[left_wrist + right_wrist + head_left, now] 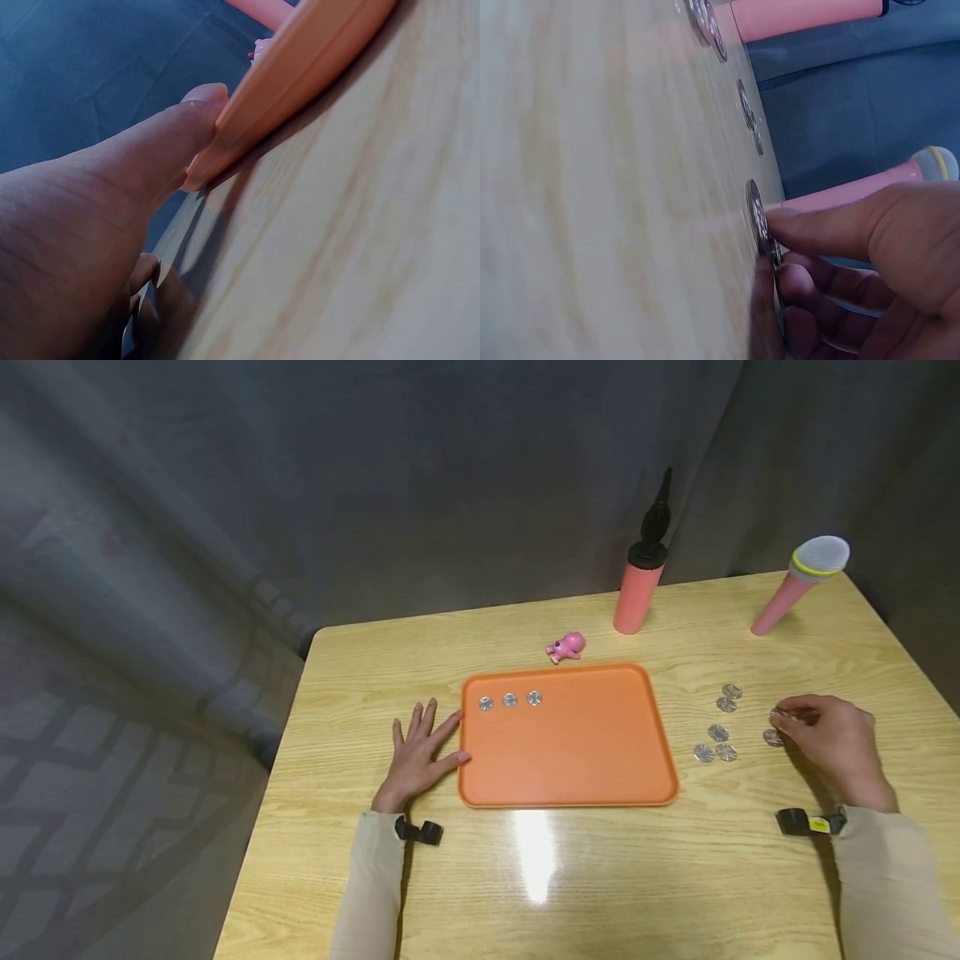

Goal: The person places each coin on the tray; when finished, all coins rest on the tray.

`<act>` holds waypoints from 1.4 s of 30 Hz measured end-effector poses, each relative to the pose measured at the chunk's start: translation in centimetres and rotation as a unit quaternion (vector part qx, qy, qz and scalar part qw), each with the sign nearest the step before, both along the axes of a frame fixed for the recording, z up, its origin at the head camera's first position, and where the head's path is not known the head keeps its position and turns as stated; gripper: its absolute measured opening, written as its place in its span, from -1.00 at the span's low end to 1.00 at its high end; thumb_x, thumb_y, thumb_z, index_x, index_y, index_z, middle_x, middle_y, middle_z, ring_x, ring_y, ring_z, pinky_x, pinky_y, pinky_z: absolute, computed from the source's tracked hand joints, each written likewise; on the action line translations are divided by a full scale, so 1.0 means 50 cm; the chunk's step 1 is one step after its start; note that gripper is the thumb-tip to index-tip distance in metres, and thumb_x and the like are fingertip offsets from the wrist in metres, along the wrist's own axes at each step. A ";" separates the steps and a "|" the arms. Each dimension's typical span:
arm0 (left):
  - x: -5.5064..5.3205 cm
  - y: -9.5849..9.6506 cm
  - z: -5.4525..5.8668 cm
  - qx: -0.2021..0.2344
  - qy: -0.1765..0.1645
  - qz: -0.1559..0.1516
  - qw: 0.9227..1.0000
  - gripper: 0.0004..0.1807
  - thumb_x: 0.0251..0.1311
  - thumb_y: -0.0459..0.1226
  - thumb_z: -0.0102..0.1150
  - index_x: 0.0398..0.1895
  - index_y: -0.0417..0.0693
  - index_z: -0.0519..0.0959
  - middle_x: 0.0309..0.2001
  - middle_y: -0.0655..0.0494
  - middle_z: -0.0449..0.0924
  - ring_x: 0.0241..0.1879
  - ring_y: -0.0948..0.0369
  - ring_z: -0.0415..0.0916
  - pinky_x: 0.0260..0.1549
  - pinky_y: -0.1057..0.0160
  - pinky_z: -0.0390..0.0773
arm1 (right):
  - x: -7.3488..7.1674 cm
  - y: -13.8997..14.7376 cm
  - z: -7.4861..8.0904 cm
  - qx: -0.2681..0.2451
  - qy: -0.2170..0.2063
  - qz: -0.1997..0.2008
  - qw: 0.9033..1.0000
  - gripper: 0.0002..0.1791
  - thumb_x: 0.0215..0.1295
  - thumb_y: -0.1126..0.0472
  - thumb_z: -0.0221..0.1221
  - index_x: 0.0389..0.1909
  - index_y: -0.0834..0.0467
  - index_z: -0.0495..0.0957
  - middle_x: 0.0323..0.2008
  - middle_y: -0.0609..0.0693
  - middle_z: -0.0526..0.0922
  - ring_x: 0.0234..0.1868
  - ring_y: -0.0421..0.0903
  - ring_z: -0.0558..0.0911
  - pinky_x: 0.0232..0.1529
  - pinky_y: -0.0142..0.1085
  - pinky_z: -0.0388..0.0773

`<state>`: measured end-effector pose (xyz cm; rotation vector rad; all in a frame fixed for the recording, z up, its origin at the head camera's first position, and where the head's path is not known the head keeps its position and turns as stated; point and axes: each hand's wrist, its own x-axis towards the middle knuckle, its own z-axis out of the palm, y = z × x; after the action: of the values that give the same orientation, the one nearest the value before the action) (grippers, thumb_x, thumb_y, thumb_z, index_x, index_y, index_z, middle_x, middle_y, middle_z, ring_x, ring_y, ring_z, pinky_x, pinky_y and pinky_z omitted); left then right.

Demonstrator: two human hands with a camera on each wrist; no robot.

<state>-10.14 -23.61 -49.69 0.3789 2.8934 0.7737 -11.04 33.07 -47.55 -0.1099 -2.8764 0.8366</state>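
My left hand (417, 762) lies spread on the table at the left side of an orange tray (570, 760). Its thumb (176, 124) touches the tray's rim. Three silver coins sit in a row at the tray's upper left, the rightmost coin (534, 697) among them. Right of the tray, my right hand (838, 745) is low over the table, with thumb and fingertips pinching a silver coin (775, 251), which they partly hide. Just beside that coin lies another coin (756, 216), flat on the wood.
Several more silver coins (717, 732) lie loose between the tray and my right hand. Behind the tray is a small pink figurine (567, 647). A pink pump with a black top (638, 597) and a pink toy microphone (783, 602) stand near the table's back edge.
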 end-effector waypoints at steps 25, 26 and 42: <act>0.000 -0.004 -0.001 -0.009 -0.007 0.001 1.000 -0.20 0.29 0.20 0.14 0.56 0.34 0.16 0.65 -0.07 -0.26 0.65 -0.12 -0.44 0.45 -0.42 -0.53 | -0.015 -0.011 0.006 0.008 -0.062 -0.007 0.998 -0.76 0.34 0.32 0.23 -0.09 0.42 0.63 -0.28 0.42 0.69 -0.38 0.06 0.61 -0.40 -0.28 0.29; 0.000 -0.004 -0.001 -0.007 -0.004 0.000 1.000 -0.20 0.28 0.20 0.14 0.56 0.33 0.17 0.65 -0.09 -0.25 0.64 -0.14 -0.43 0.44 -0.43 -0.52 | -0.015 -0.011 0.005 0.007 -0.065 -0.009 0.998 -0.76 0.34 0.32 0.23 -0.09 0.42 0.63 -0.28 0.42 0.69 -0.36 0.09 0.62 -0.40 -0.28 0.29; 0.001 -0.001 -0.003 -0.003 -0.005 0.000 1.000 -0.19 0.27 0.24 0.12 0.56 0.34 0.17 0.65 -0.10 -0.25 0.64 -0.15 -0.42 0.43 -0.44 -0.52 | -0.005 -0.009 0.003 0.003 -0.046 -0.021 0.999 -0.77 0.30 0.34 0.27 -0.15 0.45 0.58 -0.30 0.44 0.65 -0.39 0.11 0.59 -0.35 -0.24 0.25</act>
<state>-10.08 -23.64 -49.84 0.3739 2.8861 0.7632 -11.28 32.63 -47.39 -0.2125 -2.9513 0.8365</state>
